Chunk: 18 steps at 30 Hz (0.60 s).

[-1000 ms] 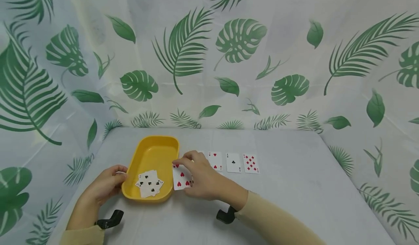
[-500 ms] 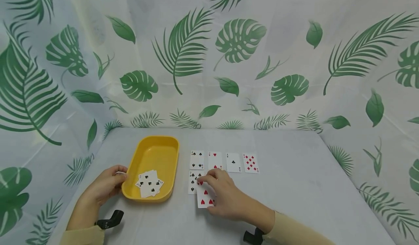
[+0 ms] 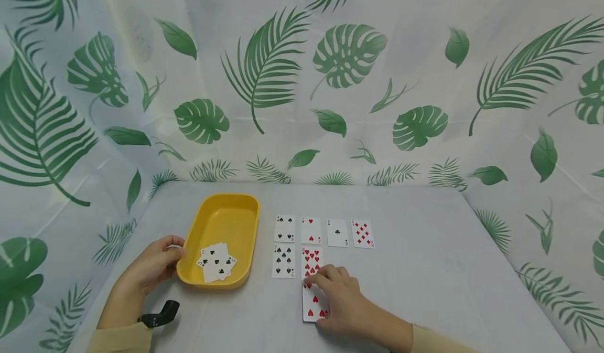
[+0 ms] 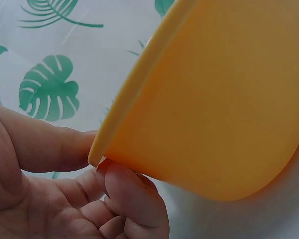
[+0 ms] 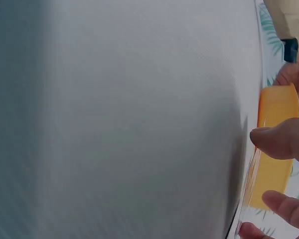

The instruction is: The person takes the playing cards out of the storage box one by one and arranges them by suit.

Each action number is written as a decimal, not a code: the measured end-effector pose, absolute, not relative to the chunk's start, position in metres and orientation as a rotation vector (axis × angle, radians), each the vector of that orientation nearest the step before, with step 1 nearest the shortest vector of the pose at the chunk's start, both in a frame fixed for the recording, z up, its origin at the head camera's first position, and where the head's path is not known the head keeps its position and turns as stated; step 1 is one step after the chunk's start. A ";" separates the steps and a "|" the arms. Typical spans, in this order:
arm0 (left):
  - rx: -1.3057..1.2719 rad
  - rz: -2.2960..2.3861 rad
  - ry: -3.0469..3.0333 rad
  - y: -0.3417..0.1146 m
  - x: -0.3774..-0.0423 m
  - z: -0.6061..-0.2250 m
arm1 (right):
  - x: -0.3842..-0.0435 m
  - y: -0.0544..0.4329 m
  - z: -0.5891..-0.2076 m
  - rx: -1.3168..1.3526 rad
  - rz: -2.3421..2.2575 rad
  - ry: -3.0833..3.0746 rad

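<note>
A yellow plastic tray [image 3: 255,227] stands on the table's left side. My left hand [image 3: 158,264] pinches its left rim, with thumb and curled fingers meeting there in the left wrist view. Two or more black-suited cards [image 3: 216,264] lie overlapped inside the tray. My right hand [image 3: 346,300] grips a small stack of playing cards [image 3: 312,307] by its edges, a hearts card uppermost. In the right wrist view the thumb [image 5: 279,139] touches the stack's edge. Just beyond the stack lies a face-up hearts card [image 3: 311,258], its lower end partly hidden by the fingers.
Beyond, face-up cards form a row: four of spades [image 3: 284,229], two of hearts [image 3: 311,230], ace of clubs [image 3: 337,233] and eight of diamonds [image 3: 363,234]. Seven of spades [image 3: 283,261] lies nearer. Leaf-printed cloth [image 3: 349,54] hangs behind the table.
My right hand has carried the stack from beside the tray rightward and nearer to me. The second-row hearts card, earlier hidden behind the hand, now shows. My left hand stays on the tray.
</note>
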<state>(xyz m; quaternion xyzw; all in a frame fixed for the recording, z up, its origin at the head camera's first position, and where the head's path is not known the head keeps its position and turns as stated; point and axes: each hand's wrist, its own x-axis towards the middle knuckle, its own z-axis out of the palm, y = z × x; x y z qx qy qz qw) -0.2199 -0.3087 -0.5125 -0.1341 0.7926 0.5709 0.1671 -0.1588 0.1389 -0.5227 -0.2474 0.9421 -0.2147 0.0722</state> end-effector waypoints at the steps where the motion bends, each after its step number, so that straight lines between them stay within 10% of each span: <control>1: -0.382 1.624 2.258 -0.308 -0.220 -0.513 | -0.157 0.139 -0.523 -0.756 -0.642 2.840; 18: -0.388 1.630 2.251 -0.308 -0.219 -0.511 | -0.146 0.136 -0.524 -0.763 -0.599 2.940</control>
